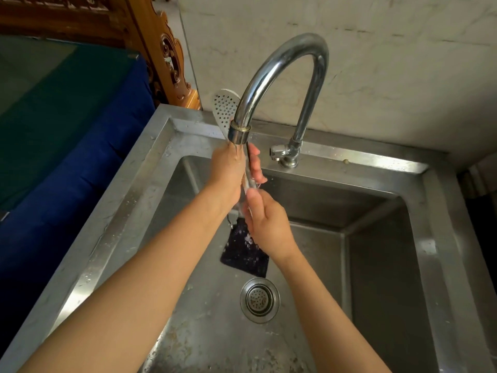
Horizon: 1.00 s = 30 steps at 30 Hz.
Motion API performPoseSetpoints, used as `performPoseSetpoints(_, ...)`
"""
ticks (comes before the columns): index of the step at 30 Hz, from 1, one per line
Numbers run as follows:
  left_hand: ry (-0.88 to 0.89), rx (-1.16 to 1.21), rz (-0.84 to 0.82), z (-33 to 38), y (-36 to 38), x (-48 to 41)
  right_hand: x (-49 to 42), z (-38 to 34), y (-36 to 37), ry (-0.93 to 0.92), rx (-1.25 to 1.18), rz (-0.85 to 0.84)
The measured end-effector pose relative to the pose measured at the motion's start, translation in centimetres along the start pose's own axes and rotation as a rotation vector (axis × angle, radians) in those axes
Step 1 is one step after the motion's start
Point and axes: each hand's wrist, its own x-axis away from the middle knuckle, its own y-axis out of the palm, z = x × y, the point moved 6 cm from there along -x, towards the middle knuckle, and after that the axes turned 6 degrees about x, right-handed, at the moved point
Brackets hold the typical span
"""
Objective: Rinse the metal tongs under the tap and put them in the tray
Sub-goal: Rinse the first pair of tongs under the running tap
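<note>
The metal tongs (224, 110) stand nearly upright under the tap (282, 63). Their perforated head pokes up just left of the spout, and their shaft runs down between your hands, over the steel sink (129, 200). Your left hand (228, 173) wraps round the upper shaft right below the spout's mouth, fingers curled to the far side, and water runs onto it. Your right hand (266, 224) grips the lower end of the tongs just beneath the left hand, thumb pressed up along the metal.

Below your hands a dark pad (242, 254) lies on the basin floor, near the round drain strainer (259, 300). Droplets dot the sink's rim. Behind the tap rises a pale marbled wall (376, 63). To your left stands a table draped in blue cloth (80, 184) with a glass top, and carved wooden furniture (166, 49) stands behind it.
</note>
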Motion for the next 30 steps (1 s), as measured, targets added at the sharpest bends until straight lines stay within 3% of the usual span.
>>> performPoseSetpoints(2,0.061,0.066,-0.031,0.8,0.1,-0.1,-0.1,0.7,-0.7,0.028,0.002,0.054)
performPoseSetpoints(5,0.122,0.202,-0.117,1.5,0.8,-0.3,0.9,2.1,-0.6,0.106,-0.166,-0.01)
performPoseSetpoints(9,0.11,0.066,-0.071,-0.1,1.3,0.4,2.7,2.9,0.6,0.143,-0.369,-0.078)
performPoseSetpoints(14,0.069,-0.05,-0.007,-1.2,1.0,1.2,4.6,4.5,0.8,0.185,-0.25,0.081)
performPoseSetpoints(19,0.221,0.114,-0.117,0.3,0.6,0.8,5.5,5.8,1.3,0.196,-0.155,0.091)
performPoseSetpoints(25,0.064,-0.009,0.129,0.4,-0.4,0.3,5.6,6.0,1.7,0.188,-0.068,0.097)
performPoseSetpoints(27,0.041,0.023,0.034,0.2,0.2,0.1,5.6,6.0,1.4,0.19,-0.089,0.112)
performPoseSetpoints(30,0.078,0.177,-0.368,0.2,1.7,1.0,5.7,6.1,0.7,0.211,-0.148,0.123)
